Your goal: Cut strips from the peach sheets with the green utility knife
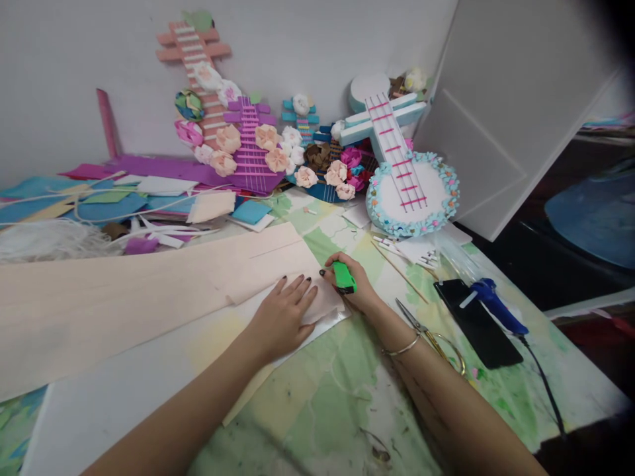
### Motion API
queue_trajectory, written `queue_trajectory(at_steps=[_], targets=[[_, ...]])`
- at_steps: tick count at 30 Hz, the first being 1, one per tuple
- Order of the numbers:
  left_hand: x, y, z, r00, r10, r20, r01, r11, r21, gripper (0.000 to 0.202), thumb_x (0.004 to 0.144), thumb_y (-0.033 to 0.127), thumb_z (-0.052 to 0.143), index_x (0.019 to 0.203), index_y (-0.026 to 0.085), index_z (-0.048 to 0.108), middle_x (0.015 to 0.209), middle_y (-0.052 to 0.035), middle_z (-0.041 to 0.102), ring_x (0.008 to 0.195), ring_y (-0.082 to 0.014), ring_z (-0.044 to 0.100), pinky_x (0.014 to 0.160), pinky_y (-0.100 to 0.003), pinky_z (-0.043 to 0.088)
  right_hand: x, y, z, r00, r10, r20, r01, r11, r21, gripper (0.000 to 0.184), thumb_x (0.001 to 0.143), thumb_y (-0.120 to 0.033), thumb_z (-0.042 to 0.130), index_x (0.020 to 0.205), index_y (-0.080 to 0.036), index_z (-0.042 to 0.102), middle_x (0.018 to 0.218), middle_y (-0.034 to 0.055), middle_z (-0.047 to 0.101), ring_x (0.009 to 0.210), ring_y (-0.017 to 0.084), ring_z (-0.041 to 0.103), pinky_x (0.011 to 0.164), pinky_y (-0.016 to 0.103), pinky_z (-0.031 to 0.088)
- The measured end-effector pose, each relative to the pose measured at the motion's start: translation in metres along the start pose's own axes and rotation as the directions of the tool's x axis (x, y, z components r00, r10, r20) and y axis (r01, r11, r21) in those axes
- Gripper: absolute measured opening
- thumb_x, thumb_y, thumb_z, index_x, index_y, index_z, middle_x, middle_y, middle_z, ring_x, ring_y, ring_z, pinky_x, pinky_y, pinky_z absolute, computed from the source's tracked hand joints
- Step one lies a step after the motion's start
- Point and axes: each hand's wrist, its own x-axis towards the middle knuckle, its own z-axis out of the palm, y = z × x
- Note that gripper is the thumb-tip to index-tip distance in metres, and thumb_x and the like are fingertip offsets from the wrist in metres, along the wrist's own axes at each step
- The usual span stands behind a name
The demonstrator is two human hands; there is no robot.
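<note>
My left hand (284,318) lies flat on a peach-coloured sheet of crepe-like paper (163,277), fingers spread, near its right end. Just to the right, my right hand (354,281) is closed around a bright green utility knife (342,276) with a black end. Its blade is hidden from me. The knife is by the right edge of the peach sheet. Beneath that sheet a white board (124,390) shows along the near side. Gold-handled scissors (429,334) lie partly behind my right forearm.
A black phone (476,324) and a blue glue gun (499,307) with a cable lie on the right. Flower-trimmed guitar shapes, one pale blue (407,178), one purple (253,149), lean at the wall. Coloured sheets (114,198) and white cord (49,241) are piled back left.
</note>
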Motion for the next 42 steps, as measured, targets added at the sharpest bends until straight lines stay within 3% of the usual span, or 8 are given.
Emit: queue_trajectory(at_steps=[5, 9, 17, 23, 32, 35, 38, 42], targets=[[-0.001, 0.002, -0.001, 1.0, 0.02, 0.004, -0.02, 0.999, 0.026, 0.063, 0.089, 0.04, 0.054, 0.144, 0.01, 0.043, 0.147, -0.0239, 0.042, 0.139, -0.0391, 0.035, 0.111, -0.062, 0.028, -0.017, -0.012, -0.022, 0.986, 0.026, 0.165, -0.021, 0.999, -0.036, 0.022, 0.074, -0.036, 0.07, 0.082, -0.019, 0.059, 0.068, -0.0023, 0.057, 0.063, 0.013, 0.049, 0.06, 0.023, 0.04], [-0.003, 0.002, -0.001, 0.992, 0.114, -0.061, -0.111, 0.993, 0.044, 0.053, 0.091, 0.037, 0.053, 0.138, 0.013, 0.051, 0.142, -0.0257, 0.048, 0.136, -0.0415, 0.04, 0.107, -0.065, 0.031, -0.035, -0.015, -0.032, 0.987, 0.038, 0.158, -0.035, 0.999, -0.021, 0.019, 0.076, -0.034, 0.068, 0.084, -0.019, 0.058, 0.07, -0.002, 0.059, 0.064, 0.013, 0.052, 0.061, 0.024, 0.042], [-0.004, 0.01, -0.005, 0.902, 0.346, -0.259, -0.348, 0.937, 0.04, 0.031, 0.098, 0.022, 0.043, 0.118, 0.01, 0.064, 0.121, -0.0174, 0.067, 0.121, -0.0307, 0.059, 0.104, -0.054, 0.044, -0.051, -0.007, -0.034, 0.976, 0.114, 0.187, -0.148, 0.973, 0.177, 0.03, 0.069, -0.032, 0.074, 0.089, -0.021, 0.055, 0.079, 0.0, 0.063, 0.069, 0.015, 0.059, 0.063, 0.027, 0.048], [-0.004, 0.009, -0.003, 0.886, 0.366, -0.284, -0.368, 0.928, 0.047, 0.028, 0.099, 0.021, 0.044, 0.115, 0.014, 0.065, 0.12, -0.0151, 0.068, 0.115, -0.029, 0.063, 0.096, -0.049, 0.052, -0.051, -0.011, -0.035, 0.972, 0.144, 0.187, -0.183, 0.961, 0.21, 0.029, 0.067, -0.026, 0.072, 0.09, -0.02, 0.055, 0.074, -0.0017, 0.061, 0.065, 0.013, 0.057, 0.063, 0.027, 0.048], [-0.004, 0.008, -0.003, 0.873, 0.364, -0.324, -0.365, 0.929, 0.058, 0.027, 0.098, 0.015, 0.042, 0.108, 0.015, 0.067, 0.109, -0.0119, 0.073, 0.109, -0.0232, 0.067, 0.094, -0.04, 0.056, -0.053, -0.008, -0.036, 0.98, 0.135, 0.145, -0.148, 0.985, 0.084, 0.03, 0.07, -0.023, 0.069, 0.096, -0.021, 0.056, 0.076, -0.0012, 0.066, 0.068, 0.016, 0.061, 0.067, 0.029, 0.048], [-0.005, 0.007, -0.004, 0.865, 0.302, -0.401, -0.334, 0.942, -0.012, 0.023, 0.097, 0.015, 0.045, 0.103, 0.017, 0.068, 0.103, -0.009, 0.075, 0.101, -0.0196, 0.07, 0.089, -0.033, 0.058, -0.054, -0.008, -0.035, 0.99, 0.082, 0.116, -0.079, 0.996, -0.032, 0.028, 0.073, -0.023, 0.069, 0.098, -0.022, 0.057, 0.082, -0.0001, 0.069, 0.072, 0.017, 0.064, 0.069, 0.029, 0.048], [-0.005, 0.002, -0.004, 0.87, 0.109, -0.481, -0.194, 0.972, -0.13, 0.021, 0.098, 0.021, 0.048, 0.101, 0.018, 0.068, 0.101, -0.005, 0.076, 0.093, -0.0161, 0.072, 0.083, -0.025, 0.058, -0.054, -0.012, -0.035, 0.993, 0.008, 0.117, 0.01, 0.988, -0.151, 0.021, 0.077, -0.021, 0.067, 0.096, -0.022, 0.059, 0.085, 0.0006, 0.069, 0.075, 0.018, 0.064, 0.07, 0.028, 0.046], [-0.001, -0.016, -0.012, 0.839, -0.1, -0.534, 0.007, 0.985, -0.173, 0.028, 0.1, 0.029, 0.043, 0.098, 0.017, 0.068, 0.094, -0.0047, 0.077, 0.08, -0.0161, 0.074, 0.073, -0.023, 0.057, -0.055, -0.016, -0.036, 0.986, -0.075, 0.149, 0.119, 0.944, -0.308, 0.023, 0.079, -0.022, 0.069, 0.101, -0.02, 0.061, 0.094, 0.0071, 0.067, 0.083, 0.021, 0.062, 0.074, 0.031, 0.046]])
